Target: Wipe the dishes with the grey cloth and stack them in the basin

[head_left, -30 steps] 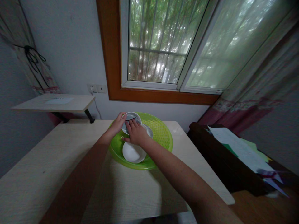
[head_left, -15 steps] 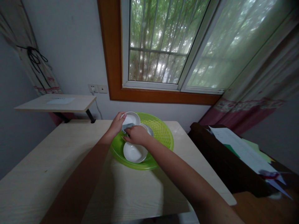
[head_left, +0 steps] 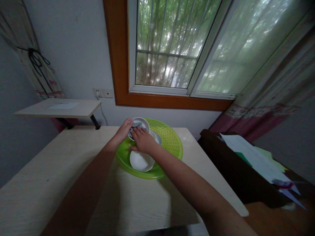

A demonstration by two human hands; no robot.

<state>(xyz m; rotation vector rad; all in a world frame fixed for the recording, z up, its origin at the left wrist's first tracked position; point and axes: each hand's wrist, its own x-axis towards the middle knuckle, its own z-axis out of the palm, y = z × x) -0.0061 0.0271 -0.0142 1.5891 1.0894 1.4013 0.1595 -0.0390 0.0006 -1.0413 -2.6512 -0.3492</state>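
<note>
My left hand (head_left: 123, 130) is closed on the left rim of a white bowl (head_left: 144, 122), which tilts over the far left of a green plastic basin (head_left: 145, 175). A grey cloth (head_left: 136, 124) lies inside this bowl, bunched. My right hand (head_left: 142, 140) rests on the cloth with its fingers stretched out and its thumb apart; it covers part of the cloth. Below that hand, a second white bowl (head_left: 141, 162) sits in the basin. More pale dishes (head_left: 157, 138) show behind my right wrist, partly hidden.
The basin stands on a pale wooden table (head_left: 145, 203) near its far edge. A small raised shelf (head_left: 86, 109) with a paper on it is at the left. Right of the table, papers (head_left: 248, 157) lie on a dark brown piece of furniture (head_left: 228, 170). A window is ahead.
My right hand has gone from bent fingers at the cloth to fingers stretched flat over it. The cloth has shifted up within the bowl, and the bowl has moved slightly right.
</note>
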